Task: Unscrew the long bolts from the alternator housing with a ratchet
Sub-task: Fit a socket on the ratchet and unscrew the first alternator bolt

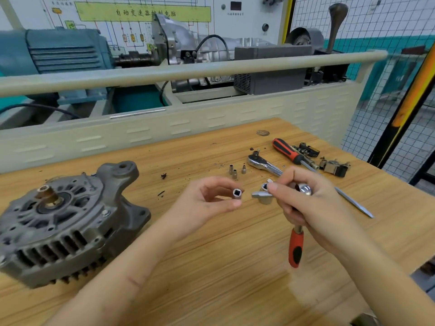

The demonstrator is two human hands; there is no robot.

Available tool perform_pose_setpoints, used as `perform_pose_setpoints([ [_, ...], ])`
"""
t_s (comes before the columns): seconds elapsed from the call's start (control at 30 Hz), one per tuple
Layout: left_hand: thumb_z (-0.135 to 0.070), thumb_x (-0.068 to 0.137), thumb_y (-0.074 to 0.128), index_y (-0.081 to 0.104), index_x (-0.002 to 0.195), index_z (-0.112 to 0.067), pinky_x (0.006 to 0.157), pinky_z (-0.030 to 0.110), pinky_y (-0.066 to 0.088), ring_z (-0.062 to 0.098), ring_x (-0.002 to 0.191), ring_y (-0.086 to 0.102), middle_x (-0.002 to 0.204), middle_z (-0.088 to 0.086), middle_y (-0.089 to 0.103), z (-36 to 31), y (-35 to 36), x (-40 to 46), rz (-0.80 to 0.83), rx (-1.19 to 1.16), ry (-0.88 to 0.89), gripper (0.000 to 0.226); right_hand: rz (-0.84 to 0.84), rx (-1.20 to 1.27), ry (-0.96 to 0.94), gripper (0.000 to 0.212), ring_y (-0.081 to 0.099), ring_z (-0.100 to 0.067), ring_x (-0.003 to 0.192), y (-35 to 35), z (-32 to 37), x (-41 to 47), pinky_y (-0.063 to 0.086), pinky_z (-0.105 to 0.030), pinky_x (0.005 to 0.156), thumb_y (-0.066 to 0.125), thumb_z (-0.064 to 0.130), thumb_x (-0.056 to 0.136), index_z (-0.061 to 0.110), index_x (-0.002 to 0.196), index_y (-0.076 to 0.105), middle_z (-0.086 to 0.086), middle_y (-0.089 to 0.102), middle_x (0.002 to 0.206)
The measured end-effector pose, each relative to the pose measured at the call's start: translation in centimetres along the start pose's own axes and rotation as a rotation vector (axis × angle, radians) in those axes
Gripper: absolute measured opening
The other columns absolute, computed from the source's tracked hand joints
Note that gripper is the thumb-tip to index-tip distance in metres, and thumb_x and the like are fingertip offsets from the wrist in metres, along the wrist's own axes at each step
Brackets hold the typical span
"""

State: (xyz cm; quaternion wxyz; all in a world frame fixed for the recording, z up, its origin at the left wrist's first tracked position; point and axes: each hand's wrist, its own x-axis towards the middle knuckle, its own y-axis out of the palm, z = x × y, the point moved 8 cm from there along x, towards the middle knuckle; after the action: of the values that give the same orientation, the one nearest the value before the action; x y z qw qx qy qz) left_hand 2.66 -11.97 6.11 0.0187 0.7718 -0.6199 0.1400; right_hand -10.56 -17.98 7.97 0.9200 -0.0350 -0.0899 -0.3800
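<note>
The grey alternator [63, 222] lies on the wooden bench [211, 267] at the left, pulley shaft up, with a bolt head [106, 212] showing on its housing. My left hand [207, 203] pinches a small silver socket [237, 193] between thumb and finger, square hole facing me. My right hand [306, 203] grips a ratchet with a red and black handle [296, 248] near its chrome head [304, 188]. A short chrome extension [262, 195] sticks out from it toward the socket. Socket and extension are a small gap apart.
Behind my hands lie a second chrome ratchet [261, 163], three small sockets [235, 171], a red-handled screwdriver [294, 155] with a long blade, and small black parts [334, 167]. A beige rail [188, 69] and a machine stand run along the bench's far side.
</note>
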Motion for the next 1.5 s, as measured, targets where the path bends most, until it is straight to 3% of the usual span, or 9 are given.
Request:
perform_pose_setpoints([
  [0.1, 0.012, 0.072, 0.064, 0.063, 0.082, -0.013, 0.07, 0.014, 0.049, 0.001, 0.078, 0.062, 0.081, -0.001, 0.065, -1.1, -0.6, -1.0, -0.021, 0.019, 0.034, 0.027, 0.024, -0.012, -0.025, 0.021, 0.028, -0.006, 0.034, 1.0, 0.3, 0.0, 0.022, -0.015, 0.036, 0.068, 0.036, 0.058, 0.021, 0.053, 0.054, 0.001, 0.042, 0.044],
  [0.3, 0.008, 0.072, 0.065, 0.063, 0.083, -0.012, 0.074, 0.021, 0.053, 0.007, 0.076, 0.063, 0.082, 0.001, 0.066, -2.0, -1.7, -2.2, -0.082, 0.007, 0.045, 0.023, 0.045, -0.015, -0.032, 0.02, 0.027, -0.005, 0.033, 1.9, 0.5, -0.2, 0.022, -0.014, 0.035, 0.068, 0.036, 0.056, 0.021, 0.053, 0.055, 0.0, 0.041, 0.043],
  [0.47, -0.015, 0.063, 0.069, 0.067, 0.082, -0.019, 0.072, 0.022, 0.052, 0.011, 0.076, 0.066, 0.077, -0.004, 0.07, -2.1, -1.4, -2.4, -0.076, -0.019, 0.035, 0.02, 0.041, -0.032, -0.038, 0.02, 0.027, -0.006, 0.033, 1.8, 0.8, -0.4, 0.022, -0.014, 0.036, 0.068, 0.038, 0.057, 0.023, 0.053, 0.056, 0.003, 0.042, 0.043],
  [0.6, -0.016, 0.07, 0.058, 0.063, 0.092, -0.009, 0.047, 0.021, 0.05, 0.011, 0.055, 0.063, 0.065, -0.001, 0.067, -0.6, -1.6, -2.0, -0.131, -0.395, -0.135, 0.023, 0.041, -0.035, -0.047, 0.021, 0.028, -0.006, 0.033, 1.8, 1.0, -0.5, 0.023, -0.014, 0.036, 0.068, 0.037, 0.059, 0.021, 0.054, 0.055, 0.002, 0.043, 0.044],
  [0.77, -0.026, 0.075, 0.052, 0.071, 0.083, -0.013, 0.037, 0.016, 0.034, 0.006, 0.038, 0.041, 0.053, -0.004, 0.052, 0.2, 0.1, -2.5, 0.03, -0.489, -0.331, 0.023, 0.031, -0.028, -0.043, 0.02, 0.028, -0.006, 0.033, 2.0, 1.4, 0.0, 0.022, -0.015, 0.035, 0.068, 0.037, 0.058, 0.021, 0.055, 0.055, 0.002, 0.043, 0.044],
  [0.97, -0.032, 0.078, 0.049, 0.072, 0.076, -0.016, 0.035, 0.013, 0.023, 0.004, 0.032, 0.028, 0.043, -0.009, 0.036, -0.2, 1.2, -3.1, 0.166, -0.408, -0.38, 0.029, 0.079, 0.002, -0.003, 0.016, 0.026, -0.006, 0.033, 3.0, 0.9, 0.6, 0.02, -0.014, 0.035, 0.066, 0.029, 0.062, 0.02, 0.053, 0.056, 0.0, 0.043, 0.044],
  [1.2, -0.034, 0.078, 0.048, 0.072, 0.068, -0.016, 0.034, 0.013, 0.022, 0.003, 0.032, 0.024, 0.041, -0.011, 0.029, -0.6, 1.0, -3.8, 0.188, -0.285, -0.357, 0.031, 0.22, -0.031, 0.077, 0.023, 0.024, -0.006, 0.032, 4.1, 0.3, 0.5, 0.018, -0.012, 0.035, 0.067, 0.027, 0.061, 0.011, 0.059, 0.051, 0.0, 0.04, 0.043],
  [1.3, -0.034, 0.086, 0.046, 0.07, 0.064, -0.018, 0.034, 0.012, 0.02, 0.004, 0.032, 0.021, 0.04, -0.011, 0.026, -0.7, 0.6, -4.0, 0.108, -0.177, -0.324, 0.036, 0.243, -0.058, 0.077, 0.025, 0.024, -0.006, 0.033, 4.6, 0.4, 0.5, 0.018, -0.013, 0.035, 0.067, 0.027, 0.062, 0.009, 0.061, 0.05, 0.001, 0.039, 0.042],
  [1.5, -0.02, 0.096, 0.038, 0.063, 0.063, -0.018, 0.037, 0.014, 0.02, 0.003, 0.033, 0.022, 0.034, -0.011, 0.03, -2.5, -0.9, -4.6, -0.117, 0.076, -0.107, 0.041, 0.333, -0.062, 0.108, 0.022, 0.021, -0.006, 0.032, 6.1, 1.1, 0.8, 0.017, -0.014, 0.035, 0.066, 0.026, 0.064, 0.022, 0.049, 0.051, 0.006, 0.032, 0.041],
])
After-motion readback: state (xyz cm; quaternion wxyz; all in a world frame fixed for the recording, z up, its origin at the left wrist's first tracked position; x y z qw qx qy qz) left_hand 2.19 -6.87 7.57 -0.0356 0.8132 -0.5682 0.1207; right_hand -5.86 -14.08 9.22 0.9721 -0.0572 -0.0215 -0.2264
